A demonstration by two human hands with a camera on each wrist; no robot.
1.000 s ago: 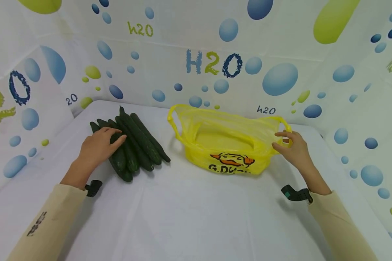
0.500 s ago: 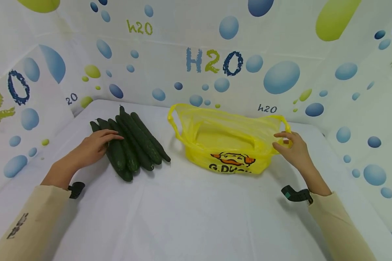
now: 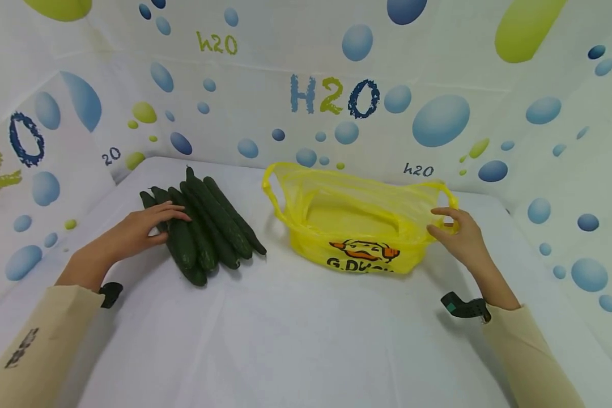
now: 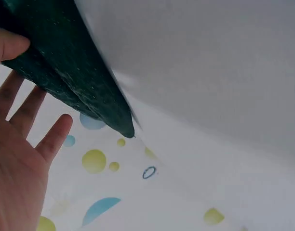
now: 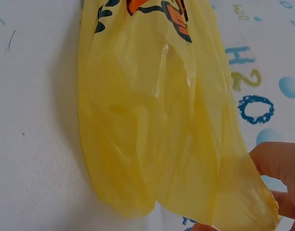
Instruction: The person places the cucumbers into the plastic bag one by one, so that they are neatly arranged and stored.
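Observation:
Several dark green cucumbers [image 3: 216, 218] lie side by side in a pile on the left of the table. My left hand [image 3: 145, 229] is at the pile's left side, its fingers reaching over the nearest cucumbers. In the left wrist view, the fingers of the left hand [image 4: 22, 144] are fairly straight and spread beside a cucumber [image 4: 75, 62], the thumb on its other side. A yellow plastic bag [image 3: 357, 246] with a duck print stands with its mouth spread. My right hand [image 3: 459, 235] pinches its right handle; in the right wrist view, the fingers are at the bag's [image 5: 152, 125] edge.
White cloth covers the table [image 3: 296, 340]. Behind and along the sides hangs a white curtain [image 3: 265, 73] with blue and green drops and H2O lettering. A strip of table lies between the cucumbers and the bag.
My left hand has shifted left across the cucumbers toward the pile's outer side, and its forearm has swung left. The right hand stays at the bag's handle. The cucumbers lie as before.

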